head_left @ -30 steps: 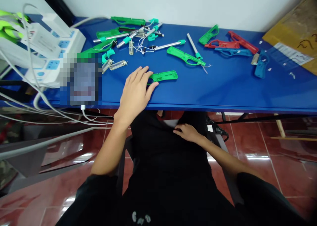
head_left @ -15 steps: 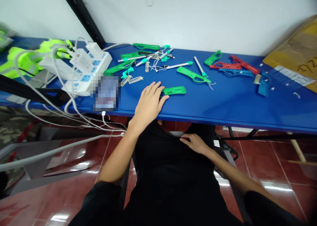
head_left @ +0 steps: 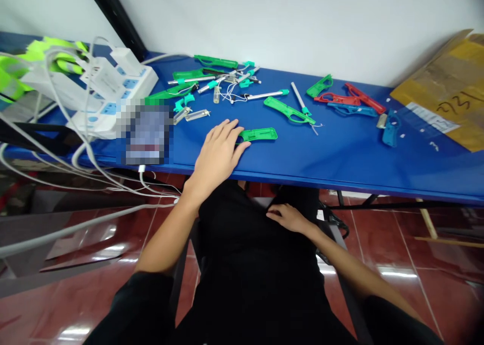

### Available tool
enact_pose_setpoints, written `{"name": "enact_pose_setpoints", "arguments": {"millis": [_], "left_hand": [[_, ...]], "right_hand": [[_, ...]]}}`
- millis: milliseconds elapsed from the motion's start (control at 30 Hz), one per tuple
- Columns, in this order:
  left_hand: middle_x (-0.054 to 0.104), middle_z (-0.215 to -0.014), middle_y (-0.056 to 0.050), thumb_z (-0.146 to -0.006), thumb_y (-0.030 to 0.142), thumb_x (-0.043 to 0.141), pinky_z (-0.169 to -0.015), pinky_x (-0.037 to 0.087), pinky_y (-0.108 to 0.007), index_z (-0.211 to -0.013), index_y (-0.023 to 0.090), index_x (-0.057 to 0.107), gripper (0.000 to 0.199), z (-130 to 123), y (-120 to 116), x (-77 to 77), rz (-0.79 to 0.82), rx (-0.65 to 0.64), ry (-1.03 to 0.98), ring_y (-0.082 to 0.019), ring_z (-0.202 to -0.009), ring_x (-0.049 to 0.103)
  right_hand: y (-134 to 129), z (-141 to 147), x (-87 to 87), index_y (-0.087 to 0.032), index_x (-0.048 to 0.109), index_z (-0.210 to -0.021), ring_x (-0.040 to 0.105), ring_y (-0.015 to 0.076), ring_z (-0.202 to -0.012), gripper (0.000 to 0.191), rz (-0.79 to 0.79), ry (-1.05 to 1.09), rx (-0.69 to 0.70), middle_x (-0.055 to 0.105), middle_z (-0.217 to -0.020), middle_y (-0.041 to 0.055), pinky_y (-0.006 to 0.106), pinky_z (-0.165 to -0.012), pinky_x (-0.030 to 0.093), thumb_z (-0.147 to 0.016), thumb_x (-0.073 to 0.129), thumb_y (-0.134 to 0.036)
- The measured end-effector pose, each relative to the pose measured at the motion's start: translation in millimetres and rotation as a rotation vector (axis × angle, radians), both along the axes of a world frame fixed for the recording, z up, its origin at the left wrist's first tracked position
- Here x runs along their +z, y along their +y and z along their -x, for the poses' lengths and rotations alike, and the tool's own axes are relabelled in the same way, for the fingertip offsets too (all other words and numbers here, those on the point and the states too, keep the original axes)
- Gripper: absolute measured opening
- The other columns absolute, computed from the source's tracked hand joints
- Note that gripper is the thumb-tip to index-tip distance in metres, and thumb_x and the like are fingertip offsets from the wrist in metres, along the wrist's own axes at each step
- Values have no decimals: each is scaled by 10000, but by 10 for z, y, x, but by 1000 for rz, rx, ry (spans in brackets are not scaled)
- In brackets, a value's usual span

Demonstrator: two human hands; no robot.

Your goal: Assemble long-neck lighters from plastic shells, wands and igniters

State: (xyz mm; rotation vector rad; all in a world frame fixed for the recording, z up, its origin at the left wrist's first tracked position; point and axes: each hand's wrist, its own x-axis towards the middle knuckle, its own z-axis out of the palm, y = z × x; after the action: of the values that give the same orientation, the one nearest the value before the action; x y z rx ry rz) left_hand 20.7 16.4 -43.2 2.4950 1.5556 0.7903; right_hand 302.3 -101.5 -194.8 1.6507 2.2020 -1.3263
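My left hand (head_left: 217,151) lies on the blue table, its fingers stretched out over one end of a green plastic lighter casing half (head_left: 260,134). The hollow inside of this piece faces up, and its handle end is partly hidden under my fingers. Down on my lap rests my right hand (head_left: 289,217), with the thumb apart from loosely bent fingers and nothing visible in it. Another green casing (head_left: 283,111) lies just beyond, beside a metal lighter tube (head_left: 300,99) with a wire.
Behind is a pile of lighter tubes, wires, clear fuel tanks (head_left: 197,115) and green casings. Red casings (head_left: 365,99) and a blue casing (head_left: 390,128) lie right, near a cardboard box (head_left: 446,98). Left are a phone (head_left: 148,133), a power strip (head_left: 130,95) and cables.
The view has shifted slightly, so everything sits further left. My left hand stays on the green casing half and my right hand stays on my lap.
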Motion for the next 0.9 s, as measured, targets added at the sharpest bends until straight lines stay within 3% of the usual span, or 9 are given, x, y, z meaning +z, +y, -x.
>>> {"name": "enact_pose_setpoints", "arguments": {"millis": [267, 467, 567, 767, 900], "left_hand": [[585, -1634, -169, -1150, 564, 383, -1311, 379, -564, -1466, 149, 633, 579, 2, -5, 22, 24, -1, 10, -375, -1584, 479], [603, -1615, -181, -1149, 529, 412, -1292, 409, -591, -1471, 154, 628, 540, 2, -12, -4, -34, -4, -1, -382, -1566, 506], [633, -1591, -154, -1149, 479, 442, -1263, 465, -568, -1461, 202, 640, 462, -12, -12, -14, -39, 31, 9, -361, -1535, 552], [634, -1592, -152, -1143, 449, 481, -1275, 466, -554, -1450, 173, 655, 448, -23, 2, -32, -62, 37, 18, -363, -1539, 550], [626, -1599, -156, -1147, 444, 472, -1285, 449, -560, -1447, 161, 655, 452, -28, -3, -29, -47, 36, 16, -363, -1545, 541]], "right_hand": [[32, -30, -39, -174, 709, -1274, 731, 237, -1108, 340, 55, 53, -43, 737, -1265, 93, 479, -989, 621, -1065, 685, -440], [88, -14, 27, -176, 700, -1297, 723, 247, -1141, 347, 15, -46, -121, 723, -1306, 100, 485, -997, 620, -1061, 691, -430], [61, 95, 61, -181, 715, -1249, 733, 227, -1086, 312, -37, -152, -171, 743, -1240, 89, 463, -980, 623, -1074, 671, -436], [0, 230, 67, -173, 734, -1208, 751, 230, -1070, 319, -94, -230, -174, 780, -1143, 78, 481, -1013, 596, -1096, 625, -451], [-37, 147, 154, -250, 773, -1166, 790, 251, -1059, 270, -83, -234, -136, 832, -1080, 61, 379, -922, 582, -1094, 603, -448]]}}
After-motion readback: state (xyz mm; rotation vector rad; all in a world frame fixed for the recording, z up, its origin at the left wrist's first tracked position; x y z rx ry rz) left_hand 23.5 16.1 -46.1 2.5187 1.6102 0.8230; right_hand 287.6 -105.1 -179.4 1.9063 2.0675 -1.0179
